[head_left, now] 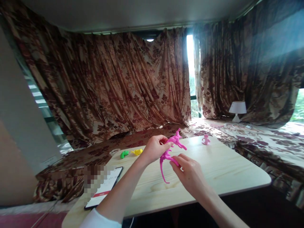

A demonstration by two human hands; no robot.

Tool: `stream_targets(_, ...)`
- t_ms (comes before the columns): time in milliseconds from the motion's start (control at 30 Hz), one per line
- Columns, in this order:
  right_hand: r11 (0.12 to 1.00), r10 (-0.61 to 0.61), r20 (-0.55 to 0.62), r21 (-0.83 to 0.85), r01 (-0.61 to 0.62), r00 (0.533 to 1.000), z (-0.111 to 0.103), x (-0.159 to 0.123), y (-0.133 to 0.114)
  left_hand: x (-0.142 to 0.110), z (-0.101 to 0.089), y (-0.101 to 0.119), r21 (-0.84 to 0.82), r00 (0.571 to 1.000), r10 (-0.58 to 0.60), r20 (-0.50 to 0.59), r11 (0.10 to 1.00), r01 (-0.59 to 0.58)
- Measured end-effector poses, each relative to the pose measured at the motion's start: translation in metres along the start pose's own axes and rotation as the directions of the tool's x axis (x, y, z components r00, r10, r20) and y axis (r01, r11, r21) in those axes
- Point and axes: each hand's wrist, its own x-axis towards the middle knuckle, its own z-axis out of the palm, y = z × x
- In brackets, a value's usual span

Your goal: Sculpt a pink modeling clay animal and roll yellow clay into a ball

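A bright pink plastic toy figure (pixel 166 155) with thin limbs and a long curved tail is held above the table. My left hand (pixel 155 147) is closed around its upper middle, thumb and fingers pinching it. Lower down and to the right, my right hand (pixel 187 167) pinches one of its projecting limbs between thumb and fingers. The tail hangs below, free of both hands. Parts of the figure's body are hidden behind the left fingers, and its exact kind is hard to make out.
On the pale wooden table (pixel 228 167) lie a green toy (pixel 124 154) and a yellow toy (pixel 137 152), left of my hands. A light pink figure (pixel 206 139) stands at the far right. A tablet (pixel 104 186) lies near my left forearm. Beyond is a white lamp (pixel 237 108).
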Motion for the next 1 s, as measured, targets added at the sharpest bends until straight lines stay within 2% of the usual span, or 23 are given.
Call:
stream_targets(200,0.994,-0.085,0.028,-0.065,0.087,0.996,-0.002,0.003,-0.002,0.002,-0.005,0.003,-0.007,1.0,0.016,0.003,1.0,-0.016)
stream_targets(367,0.999,-0.026,-0.022,-0.039,0.025,0.999,-0.004,0.001,0.0,0.002,-0.007,0.008,0.001,0.999,0.033,0.012,0.999,-0.033)
stream_targets(500,0.999,-0.034,-0.02,0.006,0.034,0.999,-0.003,0.001,-0.002,0.004,-0.004,0.007,0.008,0.999,0.04,0.036,0.999,-0.04)
stream_targets(633,0.995,-0.018,-0.047,0.097,0.022,0.999,-0.008,-0.007,-0.002,0.003,-0.007,0.007,0.006,0.993,0.054,0.101,0.998,-0.055)
stream_targets(700,0.99,0.017,-0.076,0.143,-0.006,0.997,-0.012,-0.014,0.006,0.002,-0.01,0.008,0.018,0.985,0.075,0.154,0.997,-0.078)
stream_targets(767,0.989,0.079,-0.09,0.136,-0.066,0.993,-0.016,-0.021,0.024,0.004,-0.011,0.01,0.055,0.971,0.103,0.215,0.992,-0.118)
stream_targets(833,0.983,0.172,-0.094,0.08,-0.165,0.981,-0.018,-0.026,0.055,0.014,-0.007,0.011,0.12,0.952,0.127,0.278,0.979,-0.165)
stream_targets(900,0.961,0.276,-0.1,0.023,-0.275,0.956,-0.02,-0.028,0.094,0.033,0.003,0.009,0.204,0.933,0.134,0.336,0.956,-0.21)
stream_targets(1000,0.913,0.401,-0.099,-0.03,-0.406,0.911,-0.027,-0.027,0.158,0.077,0.028,0.002,0.338,0.911,0.11,0.397,0.906,-0.256)
